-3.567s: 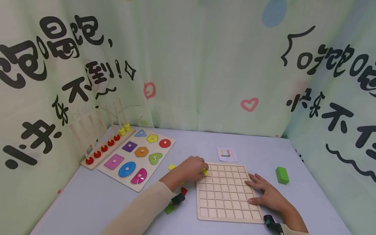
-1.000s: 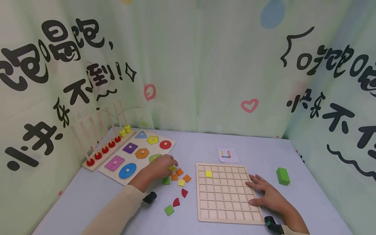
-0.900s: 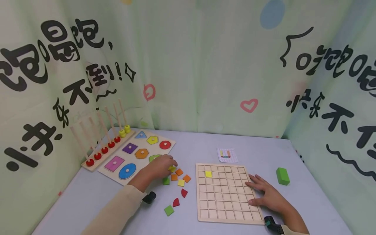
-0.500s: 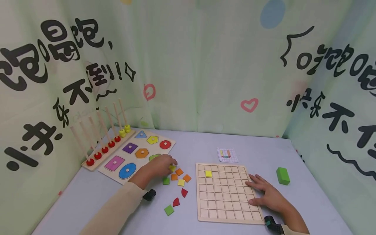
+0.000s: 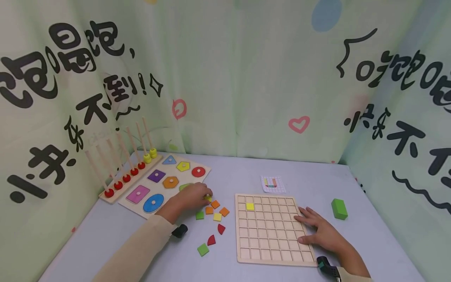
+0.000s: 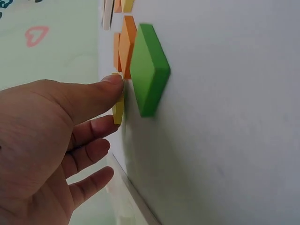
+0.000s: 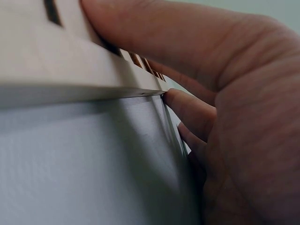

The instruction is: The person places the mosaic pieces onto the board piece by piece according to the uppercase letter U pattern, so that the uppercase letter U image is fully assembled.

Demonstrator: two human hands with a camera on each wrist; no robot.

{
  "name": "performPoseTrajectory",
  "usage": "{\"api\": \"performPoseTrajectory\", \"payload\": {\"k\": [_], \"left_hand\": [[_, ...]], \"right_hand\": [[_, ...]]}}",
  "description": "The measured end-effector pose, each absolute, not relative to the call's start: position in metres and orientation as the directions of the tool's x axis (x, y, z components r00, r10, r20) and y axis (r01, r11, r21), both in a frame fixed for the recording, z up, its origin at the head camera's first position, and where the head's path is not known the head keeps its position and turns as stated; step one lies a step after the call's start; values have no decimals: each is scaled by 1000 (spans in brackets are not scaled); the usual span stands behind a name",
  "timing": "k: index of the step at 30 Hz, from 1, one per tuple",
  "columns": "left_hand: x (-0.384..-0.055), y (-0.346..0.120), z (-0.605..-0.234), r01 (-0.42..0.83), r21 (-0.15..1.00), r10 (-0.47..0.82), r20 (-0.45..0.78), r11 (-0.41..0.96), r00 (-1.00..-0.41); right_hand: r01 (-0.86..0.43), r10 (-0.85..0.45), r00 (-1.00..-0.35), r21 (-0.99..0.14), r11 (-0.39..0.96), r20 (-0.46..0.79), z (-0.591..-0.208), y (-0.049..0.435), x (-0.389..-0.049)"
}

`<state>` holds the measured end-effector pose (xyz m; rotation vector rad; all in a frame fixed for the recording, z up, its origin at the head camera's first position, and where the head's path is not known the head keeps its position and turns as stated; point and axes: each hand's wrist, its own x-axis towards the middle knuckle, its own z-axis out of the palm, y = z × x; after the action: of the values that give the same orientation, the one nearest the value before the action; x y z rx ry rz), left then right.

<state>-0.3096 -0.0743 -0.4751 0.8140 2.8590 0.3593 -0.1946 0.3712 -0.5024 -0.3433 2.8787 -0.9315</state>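
My left hand is over the far end of the loose tiles, left of the wooden grid board. In the left wrist view its thumb and forefinger pinch a yellow tile, standing nearly edge-on close beside a green tile. Another yellow tile lies in a cell near the board's far left corner. My right hand rests at the board's right edge with fingers spread. In the right wrist view the thumb lies on the board's top, and a fingertip touches its side.
Orange tiles, green ones and red quarter-round pieces lie between left arm and board. A shape puzzle and a peg rack with beads stand left. A pattern card lies behind the board, a green block right.
My left hand has let go of a yellow tile in the board's grid and moved left to the loose tiles, where it pinches another yellow one. The right hand has stayed put.
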Motion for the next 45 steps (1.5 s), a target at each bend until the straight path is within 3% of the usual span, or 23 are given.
{"api": "performPoseTrajectory", "payload": {"k": [17,29,45], "left_hand": [[-296,-27,-472,597,271,622,-8,755,-783],[-288,10,-475,708,197,719,19,678,-695],[-275,42,-468,766,113,771,2,633,-637]], "right_hand": [[-175,-240,-970,-595,784,-31,-504,372,-195],[-171,-240,-970,-592,788,-39,-503,372,-195],[-173,-239,-970,-584,793,-37,-502,371,-195]]}}
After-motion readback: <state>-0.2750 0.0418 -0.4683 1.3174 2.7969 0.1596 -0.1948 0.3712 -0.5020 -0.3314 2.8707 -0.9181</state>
